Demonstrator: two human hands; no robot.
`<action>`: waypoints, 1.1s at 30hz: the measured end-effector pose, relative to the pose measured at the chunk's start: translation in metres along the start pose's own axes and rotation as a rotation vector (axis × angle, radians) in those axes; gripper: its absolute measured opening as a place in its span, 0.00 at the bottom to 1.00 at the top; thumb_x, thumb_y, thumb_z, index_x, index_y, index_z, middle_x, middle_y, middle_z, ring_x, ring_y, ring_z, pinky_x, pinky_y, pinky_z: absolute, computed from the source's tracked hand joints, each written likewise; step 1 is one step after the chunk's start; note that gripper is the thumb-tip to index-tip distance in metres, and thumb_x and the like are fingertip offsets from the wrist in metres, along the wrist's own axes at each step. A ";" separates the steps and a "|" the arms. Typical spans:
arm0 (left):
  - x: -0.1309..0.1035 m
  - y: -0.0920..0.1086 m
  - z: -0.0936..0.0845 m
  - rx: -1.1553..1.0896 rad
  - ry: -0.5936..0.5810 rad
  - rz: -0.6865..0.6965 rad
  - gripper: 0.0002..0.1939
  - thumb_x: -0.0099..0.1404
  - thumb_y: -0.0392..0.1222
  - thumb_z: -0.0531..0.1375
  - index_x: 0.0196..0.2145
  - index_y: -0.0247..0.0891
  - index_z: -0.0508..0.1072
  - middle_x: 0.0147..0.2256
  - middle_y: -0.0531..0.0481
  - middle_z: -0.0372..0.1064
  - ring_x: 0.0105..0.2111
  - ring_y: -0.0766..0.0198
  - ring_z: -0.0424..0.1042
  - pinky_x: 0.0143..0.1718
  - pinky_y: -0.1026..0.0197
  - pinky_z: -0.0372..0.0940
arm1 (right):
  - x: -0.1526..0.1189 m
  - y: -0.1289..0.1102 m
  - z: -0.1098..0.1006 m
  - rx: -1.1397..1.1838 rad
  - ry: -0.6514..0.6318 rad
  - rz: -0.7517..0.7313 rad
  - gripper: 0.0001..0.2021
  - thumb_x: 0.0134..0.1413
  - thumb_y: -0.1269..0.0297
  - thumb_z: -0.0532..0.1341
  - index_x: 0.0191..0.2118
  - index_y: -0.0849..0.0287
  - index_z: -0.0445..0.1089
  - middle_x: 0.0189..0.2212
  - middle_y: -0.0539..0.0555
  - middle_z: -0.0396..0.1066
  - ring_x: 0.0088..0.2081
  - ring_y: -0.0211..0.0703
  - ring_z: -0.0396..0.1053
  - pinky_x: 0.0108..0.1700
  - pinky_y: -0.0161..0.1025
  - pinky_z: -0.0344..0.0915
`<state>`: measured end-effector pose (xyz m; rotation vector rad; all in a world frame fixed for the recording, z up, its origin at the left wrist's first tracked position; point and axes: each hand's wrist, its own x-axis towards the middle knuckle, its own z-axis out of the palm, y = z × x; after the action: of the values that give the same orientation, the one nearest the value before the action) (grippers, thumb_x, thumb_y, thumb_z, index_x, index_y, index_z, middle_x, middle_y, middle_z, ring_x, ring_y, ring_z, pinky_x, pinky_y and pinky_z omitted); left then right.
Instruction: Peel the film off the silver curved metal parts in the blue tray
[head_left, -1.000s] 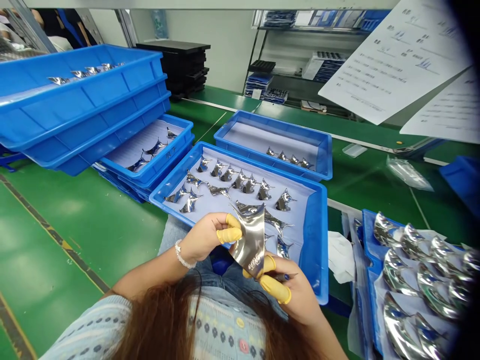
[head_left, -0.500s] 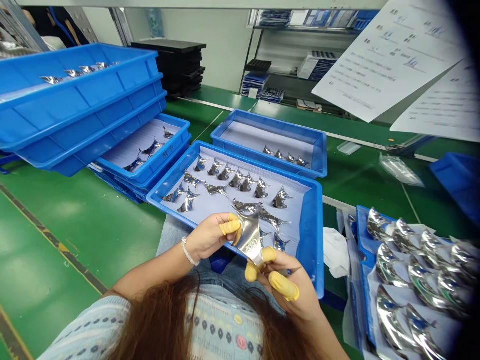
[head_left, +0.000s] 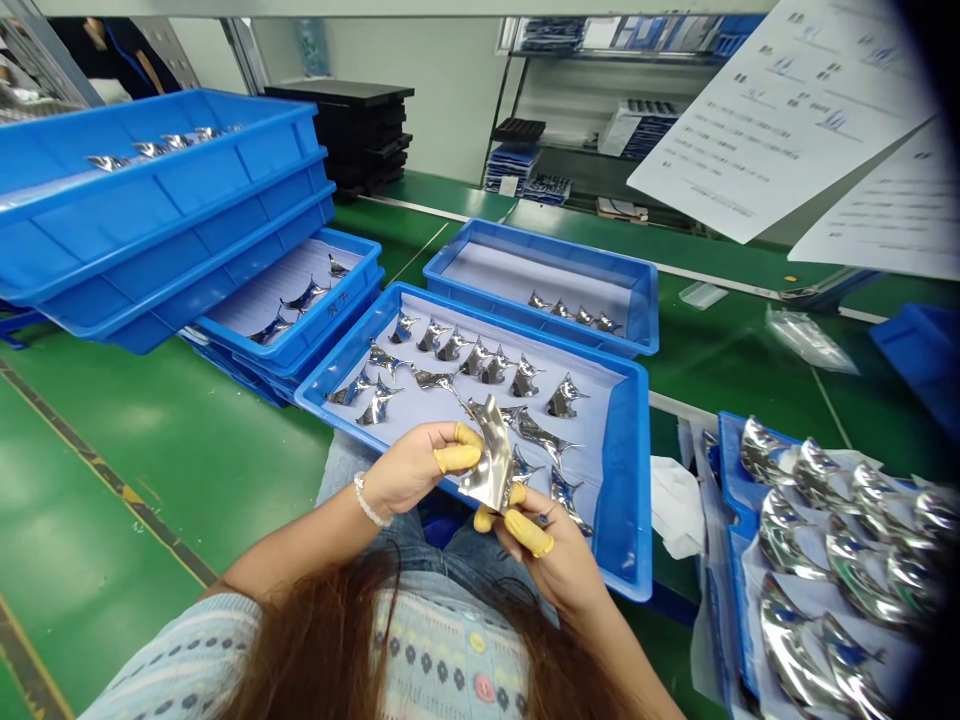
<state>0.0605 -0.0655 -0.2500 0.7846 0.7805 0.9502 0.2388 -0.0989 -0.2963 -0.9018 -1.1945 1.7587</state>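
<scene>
A shiny curved metal part is held between my two hands, above the near edge of a blue tray. My left hand pinches its left side with fingertips in yellow finger cots. At the lower right end, my right hand grips it, also with yellow cots on the fingers. In the tray, several similar polished metal parts lie in rows on white paper. A few of them are partly hidden behind the held part.
Stacked blue bins stand at the left, with a lower tray beside them. Behind is another blue tray. Larger shiny parts fill a tray on the right, near a crumpled white cloth. Paper sheets hang upper right.
The metal part has turned in my hands, so its face and edge sit at a different angle. My right hand has moved left and slightly up.
</scene>
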 end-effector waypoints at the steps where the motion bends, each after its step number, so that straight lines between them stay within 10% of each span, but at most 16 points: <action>1: 0.001 0.002 -0.002 0.057 0.000 0.016 0.14 0.50 0.46 0.66 0.25 0.32 0.67 0.24 0.55 0.61 0.24 0.72 0.58 0.29 0.66 0.54 | 0.001 0.001 -0.002 -0.056 0.026 -0.004 0.15 0.53 0.51 0.64 0.35 0.60 0.71 0.20 0.48 0.62 0.18 0.33 0.49 0.21 0.34 0.45; 6: 0.024 0.014 -0.029 0.698 0.091 0.137 0.07 0.57 0.41 0.55 0.27 0.34 0.68 0.27 0.53 0.66 0.28 0.68 0.63 0.32 0.66 0.59 | 0.006 0.006 -0.019 -0.116 0.217 -0.037 0.21 0.52 0.52 0.64 0.49 0.56 0.67 0.30 0.53 0.69 0.18 0.33 0.51 0.18 0.32 0.44; 10: 0.052 0.008 -0.048 1.289 0.138 0.009 0.09 0.54 0.37 0.52 0.30 0.36 0.72 0.30 0.51 0.71 0.31 0.65 0.68 0.33 0.65 0.61 | 0.010 0.013 -0.033 0.036 0.251 -0.003 0.18 0.50 0.52 0.65 0.43 0.59 0.71 0.17 0.48 0.63 0.16 0.32 0.45 0.17 0.30 0.38; 24: 0.093 -0.042 -0.025 1.738 -0.112 -0.280 0.13 0.55 0.42 0.58 0.34 0.33 0.77 0.35 0.36 0.75 0.39 0.51 0.73 0.36 0.58 0.66 | 0.011 0.024 -0.044 0.258 0.263 -0.006 0.13 0.49 0.58 0.66 0.39 0.60 0.72 0.26 0.53 0.69 0.15 0.29 0.48 0.16 0.29 0.40; 33: 0.074 0.017 -0.105 1.931 0.233 -0.292 0.17 0.67 0.46 0.55 0.48 0.33 0.68 0.45 0.43 0.69 0.45 0.58 0.69 0.47 0.48 0.65 | 0.007 0.028 -0.050 0.256 0.264 0.032 0.13 0.49 0.56 0.68 0.39 0.58 0.74 0.22 0.51 0.66 0.17 0.30 0.51 0.17 0.28 0.47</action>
<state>-0.0070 0.0314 -0.3028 2.0848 1.9370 -0.3109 0.2733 -0.0803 -0.3387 -0.9664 -0.7704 1.7090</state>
